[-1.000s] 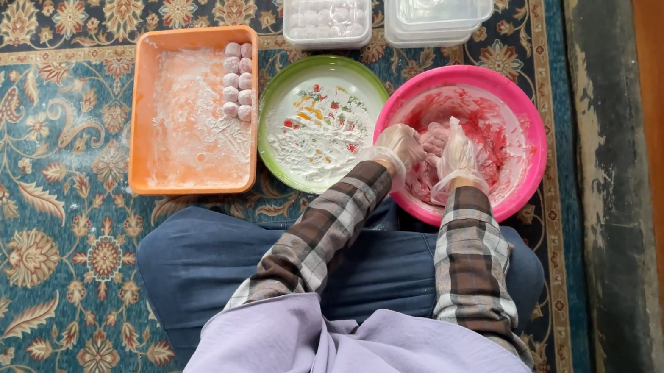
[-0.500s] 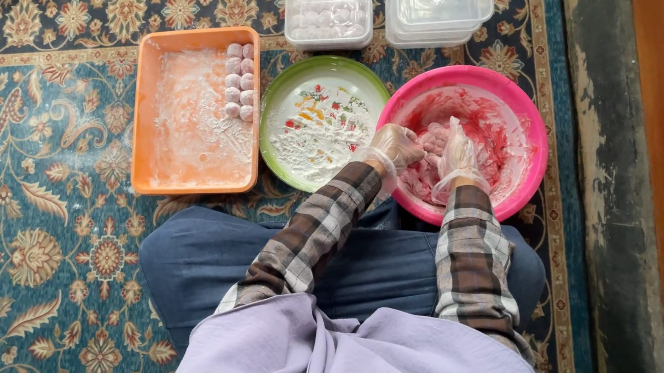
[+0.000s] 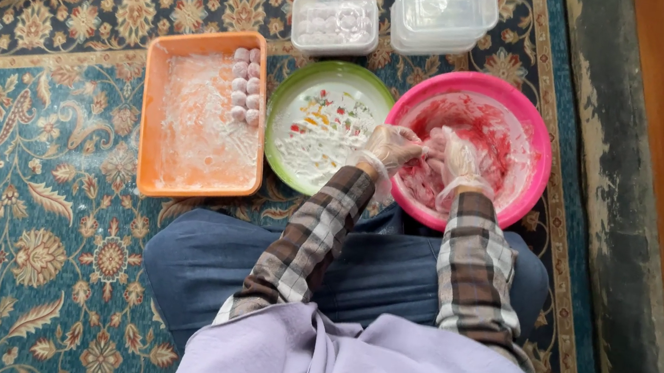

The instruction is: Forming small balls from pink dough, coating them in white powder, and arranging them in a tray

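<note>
Kneeling on the patterned carpet [image 3: 23,197], you kept both gloved hands in the round pink plastic bowl [image 3: 530,144] over the last second. Your left hand [image 3: 388,147] and right hand [image 3: 460,156] stayed curled around the pink dough [image 3: 427,182], so the kneading had hardly advanced.

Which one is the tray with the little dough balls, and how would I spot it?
Start at the big pink bowl where both gloved hands work, then go past the round green-rimmed plate beside it. Next comes the orange tray on the patterned carpet. It is the only rectangular orange thing, dusted white, with small pale balls lined up in one corner.
</note>
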